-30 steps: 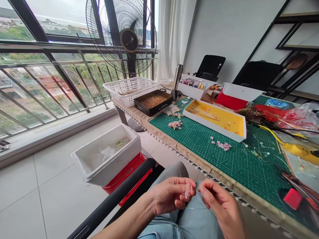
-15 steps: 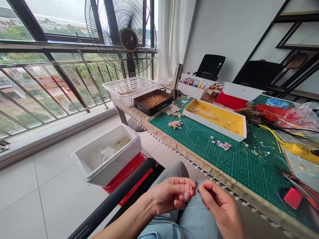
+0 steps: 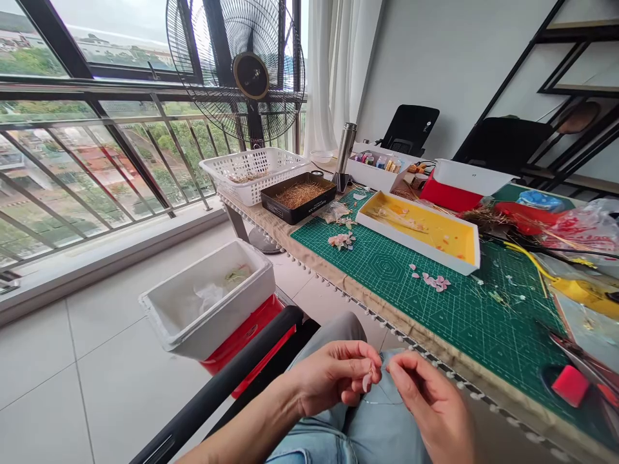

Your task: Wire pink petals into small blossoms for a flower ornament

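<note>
Above my lap, my left hand (image 3: 338, 374) pinches a small pale pink petal (image 3: 366, 382) between thumb and fingers. Close to its right, my right hand (image 3: 430, 399) is closed in a fingertip pinch. A thin pale strand (image 3: 387, 403), thread or fine wire, loops below and between the hands and seems to run to the right fingertips. What exactly lies inside that pinch is too small to make out clearly. On the green cutting mat (image 3: 387, 303) lie loose pink petals (image 3: 436, 282) and a heap of pink petal pieces (image 3: 341, 240).
A white tray with a yellow bottom (image 3: 454, 241), a black box of dry stalks (image 3: 300, 196) and a white basket (image 3: 256, 158) stand on the table. Scissors (image 3: 578, 357) and a red block (image 3: 570, 385) lie at right. A white bin (image 3: 213, 303) stands left of my chair's armrest (image 3: 232, 380).
The petal in my left hand has turned and shifted slightly downward. Both hands stay almost in place, fingertips close together.
</note>
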{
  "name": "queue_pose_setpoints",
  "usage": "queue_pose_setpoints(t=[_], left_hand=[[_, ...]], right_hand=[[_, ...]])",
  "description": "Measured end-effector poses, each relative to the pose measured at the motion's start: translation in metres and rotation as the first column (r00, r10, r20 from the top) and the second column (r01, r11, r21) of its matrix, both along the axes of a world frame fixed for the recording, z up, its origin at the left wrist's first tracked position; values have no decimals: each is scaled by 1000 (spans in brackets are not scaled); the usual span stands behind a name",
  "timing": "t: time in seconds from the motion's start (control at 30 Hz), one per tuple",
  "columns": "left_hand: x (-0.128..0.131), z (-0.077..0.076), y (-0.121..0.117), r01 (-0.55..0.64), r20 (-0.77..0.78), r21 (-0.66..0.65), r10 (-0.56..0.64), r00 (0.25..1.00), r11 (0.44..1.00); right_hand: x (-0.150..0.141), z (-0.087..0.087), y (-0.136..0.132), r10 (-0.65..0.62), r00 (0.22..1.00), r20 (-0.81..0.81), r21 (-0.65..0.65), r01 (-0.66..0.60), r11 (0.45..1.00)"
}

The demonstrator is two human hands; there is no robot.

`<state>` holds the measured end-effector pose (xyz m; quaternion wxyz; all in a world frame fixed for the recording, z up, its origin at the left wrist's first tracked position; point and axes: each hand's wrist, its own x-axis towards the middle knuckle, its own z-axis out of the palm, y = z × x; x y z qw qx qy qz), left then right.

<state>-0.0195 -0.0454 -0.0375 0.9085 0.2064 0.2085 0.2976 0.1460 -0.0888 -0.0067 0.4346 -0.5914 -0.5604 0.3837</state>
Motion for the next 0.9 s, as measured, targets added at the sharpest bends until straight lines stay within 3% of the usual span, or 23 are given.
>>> queue_pose_setpoints(t=[0.1, 0.3, 0.9], left_hand=[[0, -1, 0, -7, 1, 31, 7, 1000, 999], [-1, 1, -1, 19, 59, -25, -18, 998, 1000], [-2, 5, -2, 64, 125, -39, -58, 990, 997]], right_hand=[[-2, 2, -2, -16, 1000, 19, 48, 15, 999], [-3, 4, -5, -36, 995, 88, 152, 23, 988], [-3, 8, -7, -8, 990, 144, 222, -25, 975]])
